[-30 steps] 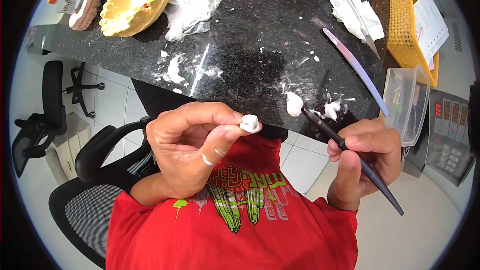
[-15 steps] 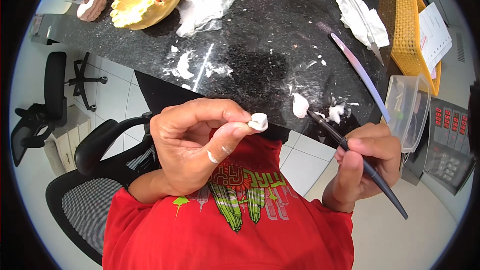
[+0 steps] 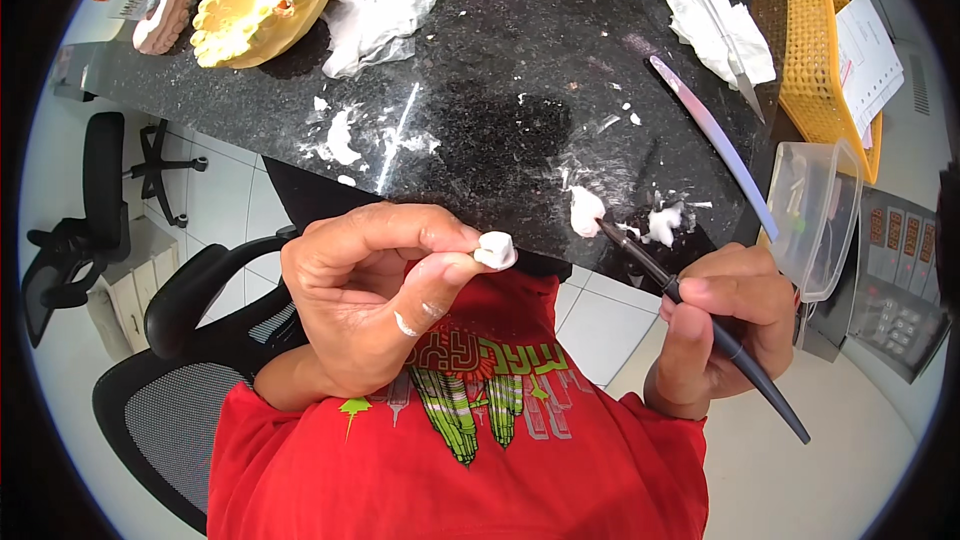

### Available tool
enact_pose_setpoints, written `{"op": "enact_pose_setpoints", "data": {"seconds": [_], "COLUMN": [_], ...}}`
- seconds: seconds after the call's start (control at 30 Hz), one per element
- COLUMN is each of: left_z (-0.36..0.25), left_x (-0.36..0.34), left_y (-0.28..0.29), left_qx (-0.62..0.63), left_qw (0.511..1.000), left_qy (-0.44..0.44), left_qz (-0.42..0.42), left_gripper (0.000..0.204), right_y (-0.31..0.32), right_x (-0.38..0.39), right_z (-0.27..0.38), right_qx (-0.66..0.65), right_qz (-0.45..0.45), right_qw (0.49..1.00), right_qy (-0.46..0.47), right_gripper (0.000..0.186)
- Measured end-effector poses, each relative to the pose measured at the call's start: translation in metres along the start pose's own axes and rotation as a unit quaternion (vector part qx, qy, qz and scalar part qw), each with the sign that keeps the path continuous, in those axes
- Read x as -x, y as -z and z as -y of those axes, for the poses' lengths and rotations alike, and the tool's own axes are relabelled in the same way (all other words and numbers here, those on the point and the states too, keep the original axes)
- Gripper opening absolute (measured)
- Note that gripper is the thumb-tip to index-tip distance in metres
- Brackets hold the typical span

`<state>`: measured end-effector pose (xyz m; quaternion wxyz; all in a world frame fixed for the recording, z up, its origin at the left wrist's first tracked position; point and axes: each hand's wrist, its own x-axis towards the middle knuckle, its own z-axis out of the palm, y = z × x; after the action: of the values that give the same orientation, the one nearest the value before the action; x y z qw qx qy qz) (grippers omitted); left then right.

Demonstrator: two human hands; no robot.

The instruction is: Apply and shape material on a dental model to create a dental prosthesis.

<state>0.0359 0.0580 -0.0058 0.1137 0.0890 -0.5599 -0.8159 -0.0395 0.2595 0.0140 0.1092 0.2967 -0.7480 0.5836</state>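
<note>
Sticks (image 3: 797, 202) inside clear plastic box (image 3: 812, 240)

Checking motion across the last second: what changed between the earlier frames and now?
The right hand brought the dark brush forward, so its tip now touches the white paste blob on the black countertop; earlier it hung just short of it. The view also shifted slightly. Unchanged: the left hand pinches the small white tooth-like piece as before, and the yellow dental cast and clear plastic box lie where they were.
</note>
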Motion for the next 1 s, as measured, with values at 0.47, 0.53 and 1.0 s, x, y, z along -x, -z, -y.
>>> {"op": "enact_pose_setpoints", "data": {"seconds": [0.47,0.53,1.0], "left_z": [-0.002,-0.002,-0.002], "left_x": [0.003,0.003,-0.005], "left_y": [0.003,0.003,0.003], "left_qx": [-0.008,-0.013,-0.039], "left_qw": [1.0,1.0,0.998], "left_qy": [-0.002,0.0,0.04], "left_qz": [0.008,0.008,-0.001], "left_gripper": [0.01,0.01,0.005], "right_y": [-0.002,-0.002,0.062], "right_x": [0.002,0.002,-0.053], "right_z": [0.002,0.0,0.056], "right_qx": [-0.015,-0.022,0.091], "right_qz": [-0.031,-0.03,-0.157], "right_qw": [0.999,0.999,0.983], "right_qy": [-0.012,-0.011,0.012], "right_gripper": [0.012,0.013,0.031]}}
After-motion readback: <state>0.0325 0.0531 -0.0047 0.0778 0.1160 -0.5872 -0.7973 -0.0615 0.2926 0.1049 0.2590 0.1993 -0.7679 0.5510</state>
